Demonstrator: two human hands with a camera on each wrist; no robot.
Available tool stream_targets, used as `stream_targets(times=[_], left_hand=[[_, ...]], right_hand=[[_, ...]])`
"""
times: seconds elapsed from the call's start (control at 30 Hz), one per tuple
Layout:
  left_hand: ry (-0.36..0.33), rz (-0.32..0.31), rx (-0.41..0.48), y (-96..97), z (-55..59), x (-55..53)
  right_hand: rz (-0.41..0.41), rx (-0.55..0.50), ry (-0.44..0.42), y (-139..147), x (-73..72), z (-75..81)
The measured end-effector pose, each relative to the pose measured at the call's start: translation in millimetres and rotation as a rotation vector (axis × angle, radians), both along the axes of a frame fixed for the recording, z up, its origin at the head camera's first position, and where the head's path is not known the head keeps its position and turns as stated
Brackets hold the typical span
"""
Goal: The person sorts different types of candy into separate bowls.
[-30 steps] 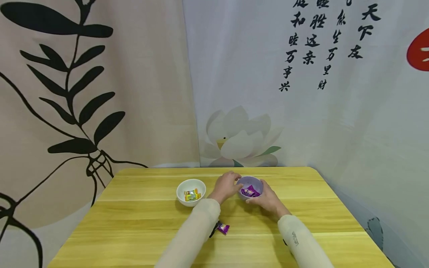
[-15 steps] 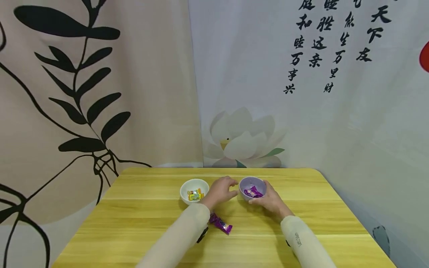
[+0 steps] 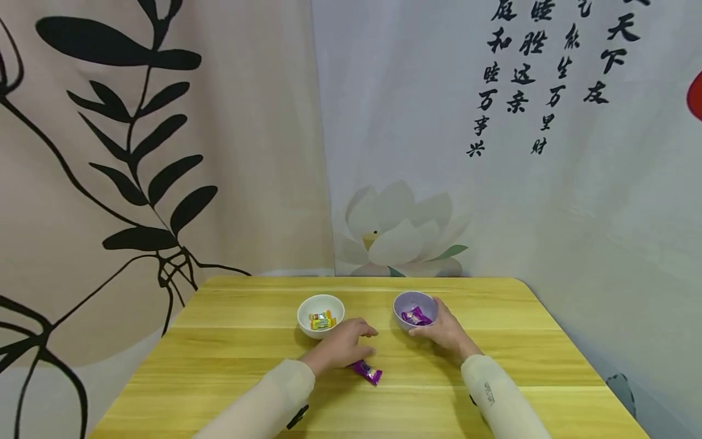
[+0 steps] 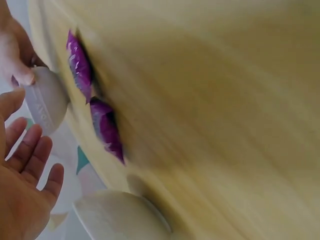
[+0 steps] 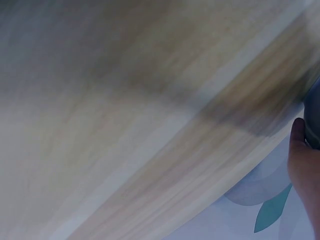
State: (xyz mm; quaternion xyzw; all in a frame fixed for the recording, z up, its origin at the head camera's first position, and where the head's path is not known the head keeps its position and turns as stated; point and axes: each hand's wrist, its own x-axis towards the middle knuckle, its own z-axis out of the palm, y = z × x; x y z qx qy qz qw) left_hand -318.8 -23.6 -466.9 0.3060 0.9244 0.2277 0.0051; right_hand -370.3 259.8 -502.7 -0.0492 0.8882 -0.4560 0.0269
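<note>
My right hand [image 3: 450,332] grips the purple bowl [image 3: 404,302] at its right side, thumb in front and fingers behind. Inside that bowl lie purple-wrapped candies [image 3: 416,316]. My left hand [image 3: 341,345] hovers over the table with relaxed, slightly bent fingers and nothing in them. Just below it, in the head view, a purple candy [image 3: 367,372] shows, partly hidden by the hand. Seen from the left wrist, two purple candies lie end to end on the wood, the nearer one [image 4: 106,129] and the farther one [image 4: 79,65].
A white bowl [image 3: 303,318] holding yellow-wrapped candies [image 3: 322,320] stands left of the purple bowl, just beyond my left hand. Everything rests on a light wooden table [image 3: 482,305]. A printed curtain [image 3: 263,152] hangs behind its far edge.
My left hand has moved away from the purple bowl, back leftward and nearer, over the loose candies. The right hand stays on the bowl. The head view has shifted slightly.
</note>
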Motion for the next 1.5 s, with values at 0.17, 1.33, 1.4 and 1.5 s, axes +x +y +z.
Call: stream_targets(times=[0.17, 1.33, 1.4, 1.5], left_hand=[[0.005, -0.047, -0.032, -7.8, -9.9, 8.6], [0.204, -0.163, -0.2, -12.8, -40.7, 19.3], [0.214, -0.163, -0.207, -11.9, -41.0, 19.5], [0.219, -0.156, -0.213, -11.1, -41.8, 19.8]], right_hand=[[-0.003, -0.022, -0.007, 1, 2.8, -1.1], [-0.01, -0.021, -0.032, 0, 10.2, -1.6], [-0.015, -0.027, -0.037, 1, 10.5, -1.6], [-0.017, -0.027, -0.034, 1, 10.4, -1.7]])
